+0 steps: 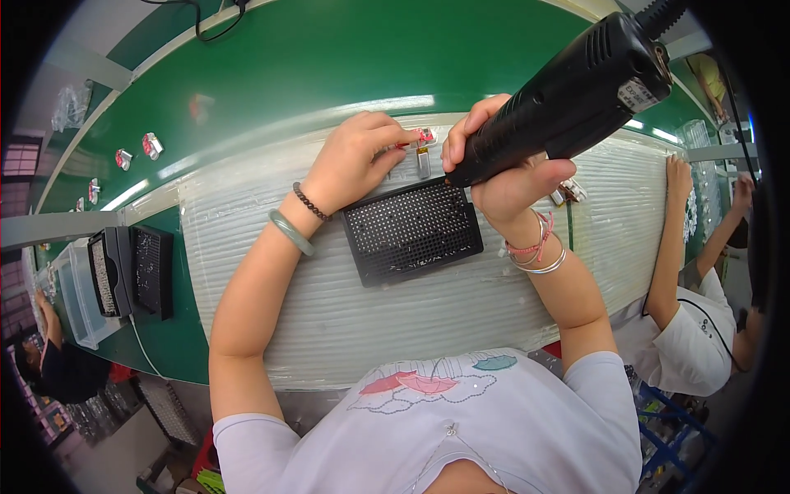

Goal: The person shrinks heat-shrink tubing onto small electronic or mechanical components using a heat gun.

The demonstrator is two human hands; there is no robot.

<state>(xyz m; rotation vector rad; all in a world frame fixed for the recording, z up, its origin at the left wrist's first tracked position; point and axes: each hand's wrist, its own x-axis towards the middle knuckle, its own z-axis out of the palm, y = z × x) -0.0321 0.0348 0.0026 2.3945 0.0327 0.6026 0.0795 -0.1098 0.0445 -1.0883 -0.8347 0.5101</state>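
**Small red-and-white part (425, 134) at left fingertips, black power tool (568, 95) in right hand (512, 196)**

Part lies just beyond the black tray (360, 262), near the far edge of the mat (288, 321). Left hand (355, 155) reaches it from the left, fingertips touching, probably to steady it (pinch or mere press: cannot tell). A silver block (423, 162) sits just on the tray side of the part; any join between them is unclear.

Right hand is closed around the power tool, likely because its thick body wants a full grip. Narrow end points toward the tray's far right corner; contact not clear.

Tray, a grid of holes with small bright bits, lies slightly askew between the forearms, presumably for a short reach.

Surface: ribbed, translucent mat over a green table (329, 58), perhaps as padding. Loose parts (152, 146) lie far left; a black machine (118, 267) and clear bin (81, 300) stand nearer.

Room: co-worker in white shirt (695, 346) at right; another in dark clothing (76, 366) at left.
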